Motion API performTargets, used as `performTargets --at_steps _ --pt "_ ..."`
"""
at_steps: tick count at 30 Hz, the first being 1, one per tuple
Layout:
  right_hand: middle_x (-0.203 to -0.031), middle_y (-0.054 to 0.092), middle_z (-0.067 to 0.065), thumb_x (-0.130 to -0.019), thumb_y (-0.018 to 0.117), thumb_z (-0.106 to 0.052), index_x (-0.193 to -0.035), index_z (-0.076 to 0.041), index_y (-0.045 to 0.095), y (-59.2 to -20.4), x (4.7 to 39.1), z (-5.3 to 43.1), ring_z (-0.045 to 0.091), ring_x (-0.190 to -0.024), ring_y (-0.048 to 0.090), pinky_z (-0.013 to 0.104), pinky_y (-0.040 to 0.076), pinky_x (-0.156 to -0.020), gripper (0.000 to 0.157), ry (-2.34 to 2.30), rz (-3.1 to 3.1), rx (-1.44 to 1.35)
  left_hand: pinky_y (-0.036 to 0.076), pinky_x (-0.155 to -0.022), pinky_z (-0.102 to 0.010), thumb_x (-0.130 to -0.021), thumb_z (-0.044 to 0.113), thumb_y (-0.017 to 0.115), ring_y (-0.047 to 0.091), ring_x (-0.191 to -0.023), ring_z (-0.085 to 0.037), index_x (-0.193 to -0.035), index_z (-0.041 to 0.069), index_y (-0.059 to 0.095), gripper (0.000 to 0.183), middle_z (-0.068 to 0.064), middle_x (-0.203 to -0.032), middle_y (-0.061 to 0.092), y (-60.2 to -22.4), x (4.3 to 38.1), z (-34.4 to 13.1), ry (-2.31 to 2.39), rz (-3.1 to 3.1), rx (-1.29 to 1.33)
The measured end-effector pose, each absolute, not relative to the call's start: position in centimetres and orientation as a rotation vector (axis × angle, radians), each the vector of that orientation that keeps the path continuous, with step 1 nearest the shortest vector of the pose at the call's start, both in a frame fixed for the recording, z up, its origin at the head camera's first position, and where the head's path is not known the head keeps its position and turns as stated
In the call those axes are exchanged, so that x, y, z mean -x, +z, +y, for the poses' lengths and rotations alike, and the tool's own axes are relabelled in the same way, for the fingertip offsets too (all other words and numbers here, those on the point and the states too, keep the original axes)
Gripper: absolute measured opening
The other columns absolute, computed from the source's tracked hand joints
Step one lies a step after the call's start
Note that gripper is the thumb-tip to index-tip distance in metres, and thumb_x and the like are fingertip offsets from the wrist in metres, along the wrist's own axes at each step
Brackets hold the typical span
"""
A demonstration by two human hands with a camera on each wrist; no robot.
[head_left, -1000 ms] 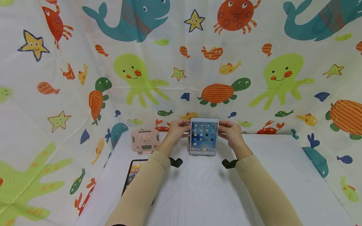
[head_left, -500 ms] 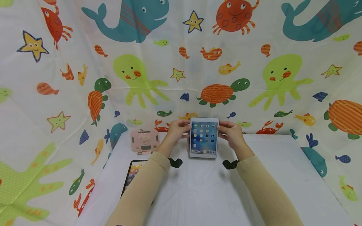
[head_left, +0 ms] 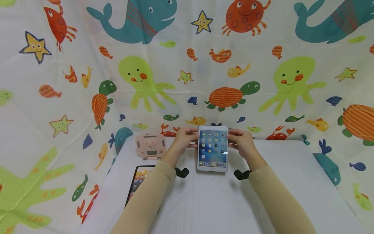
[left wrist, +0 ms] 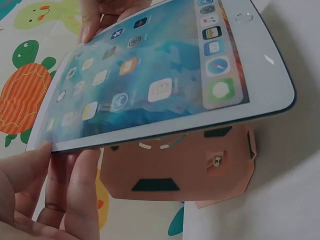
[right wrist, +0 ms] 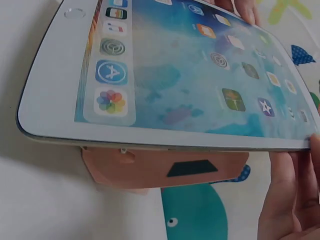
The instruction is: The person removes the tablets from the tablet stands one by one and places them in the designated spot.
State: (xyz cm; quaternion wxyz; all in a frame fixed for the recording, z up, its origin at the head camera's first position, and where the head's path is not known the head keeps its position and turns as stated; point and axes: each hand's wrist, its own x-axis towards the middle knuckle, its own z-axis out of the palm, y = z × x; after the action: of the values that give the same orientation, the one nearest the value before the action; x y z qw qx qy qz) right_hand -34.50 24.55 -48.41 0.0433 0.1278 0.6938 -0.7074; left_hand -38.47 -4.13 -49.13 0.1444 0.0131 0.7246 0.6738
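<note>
A white-framed tablet, its screen lit with app icons, is held between both hands. My left hand pinches its left edge, thumb at the front and fingers behind. The right hand grips the opposite edge in the same way. Behind the tablet is a pink tablet stand with dark pads; in both wrist views a gap shows between its face and the tablet's lower part. From the head view the tablet hides nearly all of this stand.
Another pink stand stands at the back left of the white table. A second, black-framed tablet lies in front of it, partly covered by the left sleeve. A curtain printed with sea animals hangs behind the table.
The tablet has come forward and down, away from the stand behind it, and looks larger. Both hands have moved with it, keeping their hold on its edges.
</note>
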Motion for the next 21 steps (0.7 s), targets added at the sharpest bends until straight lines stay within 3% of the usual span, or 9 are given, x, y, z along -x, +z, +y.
performTargets --at_steps 6,12,21 --pt "-0.101 0.081 -0.008 -0.099 0.079 -0.017 -0.140 -0.009 0.070 -48.5 33.7 24.9 0.014 -0.086 0.078 0.024 0.066 -0.077 0.042 -2.174 2.066 -0.386 0.068 -0.077 -0.034 -0.098 0.022 0.081 0.075 -0.103 -0.024 -0.128 0.022 0.079 0.030 -0.009 -0.118 0.075 -49.4 37.8 -4.2 1.933 2.050 -0.035" --pt "-0.103 0.081 -0.008 -0.099 0.080 -0.017 -0.139 -0.009 0.071 -48.7 32.8 25.4 0.014 -0.087 0.079 0.025 0.066 -0.079 0.041 -2.179 2.032 -0.386 0.068 -0.081 -0.038 -0.097 0.022 0.082 0.075 -0.102 -0.023 -0.129 0.021 0.078 0.032 -0.008 -0.120 0.077 -49.5 37.3 -4.1 1.915 2.012 -0.056" --pt "-0.104 0.081 -0.005 -0.100 0.078 -0.016 -0.137 -0.008 0.072 -49.4 31.7 25.5 0.016 -0.086 0.077 0.025 0.066 -0.078 0.038 -2.173 2.025 -0.382 0.068 -0.078 -0.039 -0.097 0.020 0.082 0.076 -0.093 -0.021 -0.128 0.016 0.078 0.031 -0.008 -0.111 0.078 -50.1 36.3 -4.1 1.946 1.985 -0.077"
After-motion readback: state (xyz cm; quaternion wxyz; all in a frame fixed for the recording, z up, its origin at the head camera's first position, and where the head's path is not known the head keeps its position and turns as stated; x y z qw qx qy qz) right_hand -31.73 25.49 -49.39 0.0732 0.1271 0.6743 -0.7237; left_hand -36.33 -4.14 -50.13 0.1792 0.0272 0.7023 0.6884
